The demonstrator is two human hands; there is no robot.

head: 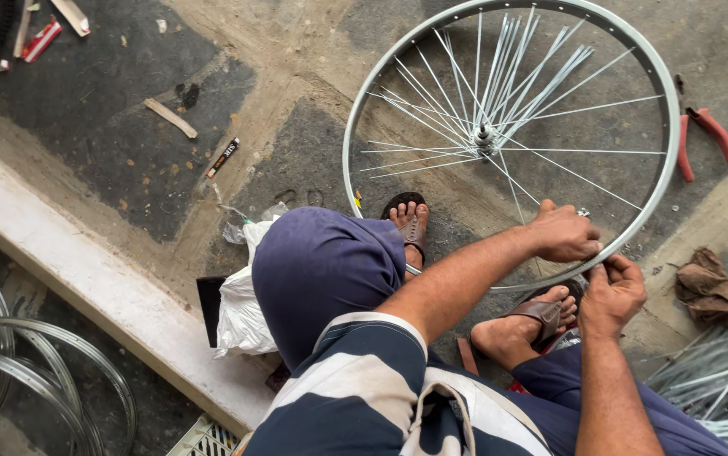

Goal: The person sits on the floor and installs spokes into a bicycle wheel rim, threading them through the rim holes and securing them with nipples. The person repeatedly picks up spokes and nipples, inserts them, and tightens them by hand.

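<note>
Both hands pinch at wheel rim (666,169) near edge – left hand (562,232) on top, right hand (610,293) below; many spokes (516,84) loose, unlaced – pliers (701,135) idle on floor

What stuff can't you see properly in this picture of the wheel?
Head view:
- What the left hand and right hand pinch at the wheel rim: covered by fingers.
- Loose spokes: cut off by the right edge.
- Spare rims: cut off at left.
</note>
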